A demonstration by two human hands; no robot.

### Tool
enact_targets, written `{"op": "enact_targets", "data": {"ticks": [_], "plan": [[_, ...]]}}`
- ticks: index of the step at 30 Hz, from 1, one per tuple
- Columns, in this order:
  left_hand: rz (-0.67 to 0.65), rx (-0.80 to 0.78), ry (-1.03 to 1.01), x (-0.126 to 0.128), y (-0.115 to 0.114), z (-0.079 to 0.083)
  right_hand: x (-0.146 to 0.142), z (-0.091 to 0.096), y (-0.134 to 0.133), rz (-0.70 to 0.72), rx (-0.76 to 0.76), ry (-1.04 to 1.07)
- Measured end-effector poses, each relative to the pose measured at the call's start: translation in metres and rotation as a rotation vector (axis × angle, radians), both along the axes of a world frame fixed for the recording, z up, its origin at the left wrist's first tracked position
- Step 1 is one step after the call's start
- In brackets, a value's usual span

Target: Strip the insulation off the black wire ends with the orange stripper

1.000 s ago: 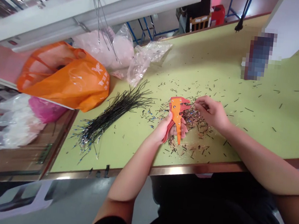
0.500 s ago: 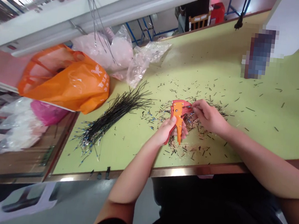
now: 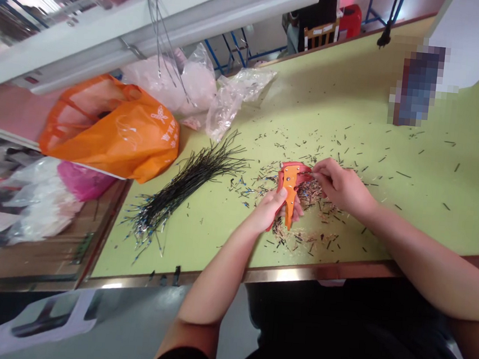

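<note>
My left hand [image 3: 271, 206] is wrapped round the handles of an orange and red wire stripper [image 3: 291, 180], its jaws pointing right. Beside the jaws, my right hand [image 3: 343, 185] is closed in a pinch on a thin wire, of which little shows between the fingertips and the tool. Under and around both hands lie short dark wire scraps [image 3: 310, 195] and copper-coloured strands [image 3: 302, 233]. To the left rests a bundle of black wires [image 3: 185, 188], with blue and silvery tips at its near end.
An orange bag [image 3: 129, 135] and clear plastic bags [image 3: 230, 97] lie at the back left, below a white shelf beam [image 3: 221, 17] with hanging grey wires [image 3: 163, 31]. A blurred-out object [image 3: 418, 86] stands at the back right of the green table [image 3: 408, 229]. A red stool [image 3: 350, 21] is beyond.
My right hand has shifted slightly right, away from the stripper's jaws. My left hand still holds the stripper, and the whole view has moved a little.
</note>
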State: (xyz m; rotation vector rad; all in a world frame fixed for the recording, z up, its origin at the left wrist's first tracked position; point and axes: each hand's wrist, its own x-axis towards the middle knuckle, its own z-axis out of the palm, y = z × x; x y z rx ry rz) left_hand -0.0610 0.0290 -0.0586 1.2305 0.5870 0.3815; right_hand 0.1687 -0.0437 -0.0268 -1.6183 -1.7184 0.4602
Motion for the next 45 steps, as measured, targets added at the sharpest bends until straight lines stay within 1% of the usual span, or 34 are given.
{"op": "enact_targets", "data": {"ticks": [5, 9, 12, 16, 18, 21, 25, 27, 29, 31, 34, 39, 42, 45], "plan": [[0.009, 0.023, 0.026, 0.001, -0.001, 0.003, 0.0, -0.001, 0.0, -0.065, 0.079, -0.106], [0.036, 0.035, 0.027, 0.002, -0.002, 0.004, -0.002, -0.003, 0.0, -0.098, 0.08, -0.135], [0.042, 0.041, 0.038, 0.003, -0.003, 0.006, -0.004, -0.003, 0.0, -0.089, 0.067, -0.112], [0.026, 0.035, 0.034, 0.004, -0.006, 0.007, -0.007, 0.001, -0.001, -0.06, 0.04, -0.007], [0.022, 0.033, 0.012, 0.005, -0.007, 0.006, -0.007, 0.002, -0.001, -0.047, 0.002, 0.075], [0.021, 0.024, -0.027, 0.007, -0.009, 0.003, -0.006, 0.002, -0.001, -0.009, -0.084, 0.251], [0.025, -0.038, -0.061, 0.008, -0.011, 0.001, 0.0, -0.001, 0.002, 0.063, -0.195, 0.472], [0.027, -0.077, -0.076, 0.009, -0.012, 0.002, 0.003, -0.001, 0.004, 0.101, -0.247, 0.485], [0.031, -0.111, -0.092, 0.009, -0.012, 0.003, 0.006, 0.001, 0.004, 0.136, -0.268, 0.435], [0.03, -0.134, -0.106, 0.008, -0.013, 0.003, 0.008, 0.004, 0.004, 0.162, -0.242, 0.365], [0.033, -0.153, -0.126, 0.009, -0.014, 0.0, 0.009, 0.005, 0.005, 0.182, -0.156, 0.283], [0.06, -0.188, -0.134, 0.013, -0.014, -0.006, 0.01, -0.001, 0.007, 0.144, -0.034, 0.094], [0.047, -0.253, -0.172, 0.013, -0.013, -0.003, 0.014, -0.002, 0.009, 0.114, 0.076, 0.002], [0.025, -0.308, -0.235, 0.012, -0.011, 0.005, 0.015, 0.002, 0.009, 0.088, 0.176, -0.073]]}}
